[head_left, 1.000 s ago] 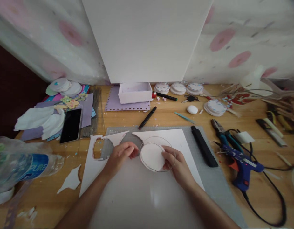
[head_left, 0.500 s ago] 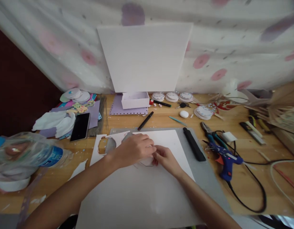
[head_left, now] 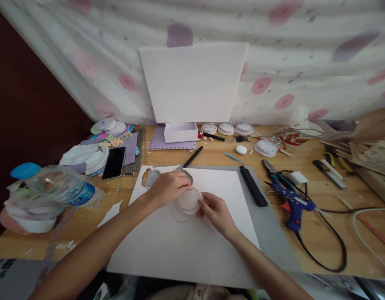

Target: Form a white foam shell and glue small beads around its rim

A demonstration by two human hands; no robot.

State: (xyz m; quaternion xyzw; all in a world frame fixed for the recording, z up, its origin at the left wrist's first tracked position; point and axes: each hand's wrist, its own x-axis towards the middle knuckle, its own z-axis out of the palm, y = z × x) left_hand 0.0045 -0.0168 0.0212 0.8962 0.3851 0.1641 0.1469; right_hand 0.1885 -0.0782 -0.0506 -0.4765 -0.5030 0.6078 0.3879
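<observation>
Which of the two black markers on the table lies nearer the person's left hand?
The capped black marker lying diagonally just beyond the white sheet, a little past the left hand. The other marker lies farther back, beside the white box.

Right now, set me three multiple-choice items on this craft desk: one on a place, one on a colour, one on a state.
1. Where does the glue gun lie?
A. right of the white sheet
B. on the phone
C. inside the white box

2. What colour is the cap of the water bottle?
A. red
B. blue
C. black

3. What are the two hands doing?
A. both raised off the desk
B. left hand and right hand on a clear round disc lying on the sheet
C. one grips the pliers

Answers: 1 A, the gun rests on the wooden desk past the sheet's right edge. 2 B, the cap at the bottle's left end is blue. 3 B, fingers of both hands meet the disc's rim.
</observation>
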